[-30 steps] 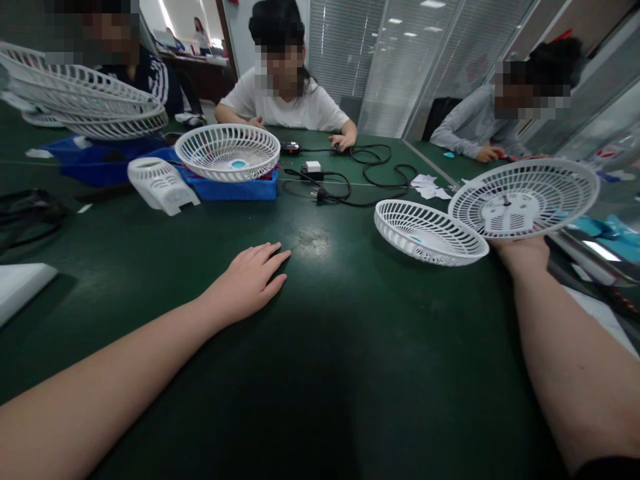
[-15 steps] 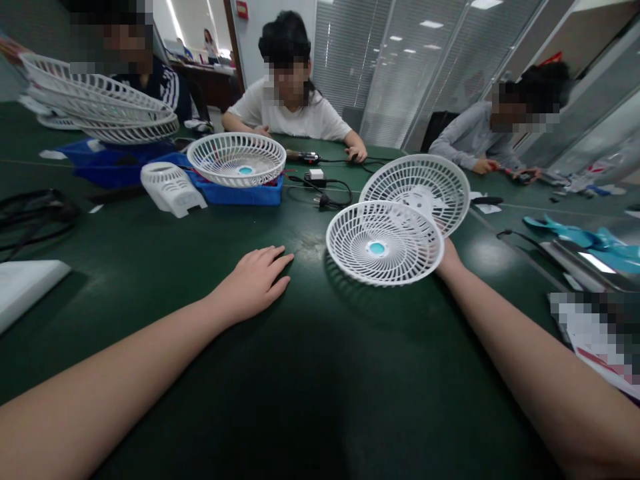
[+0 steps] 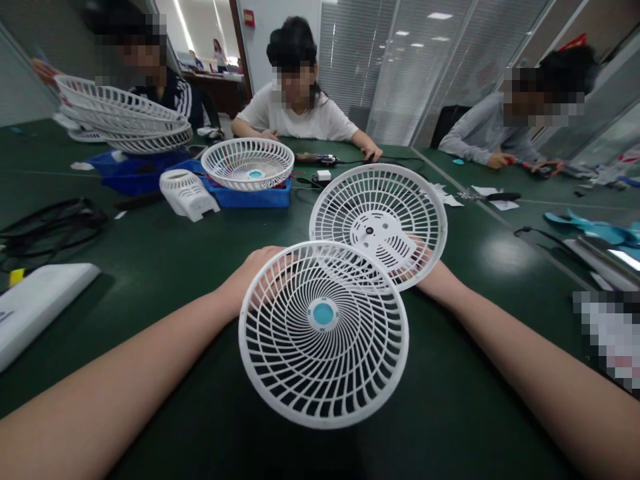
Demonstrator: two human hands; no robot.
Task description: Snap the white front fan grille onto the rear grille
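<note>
A round white fan grille (image 3: 280, 333) with a blue centre disc stands in front of me, its slatted face tilted toward me. Behind its left rim is my left hand (image 3: 264, 270), fingers stretched out and partly seen through the slats; whether it touches the grille I cannot tell. Farther back and to the right, my right hand (image 3: 423, 263) grips a second white fan grille, the rear grille (image 3: 380, 183), which has a vented motor mount in its middle. My right fingers show partly through its slots. The near grille overlaps the lower edge of the rear one.
Another fan grille (image 3: 247, 150) rests on a blue bin (image 3: 255, 197), beside a white vented housing (image 3: 187, 195). Stacked grilles (image 3: 125, 120) are at the left. Black cables (image 3: 50, 227) and a white box (image 3: 45, 300) lie nearer. Several people sit around the green table (image 3: 165, 267).
Both grilles have moved left and closer to me, the blue-centred one much nearer, now covering part of my left hand. The rear grille has turned to show its motor mount.
</note>
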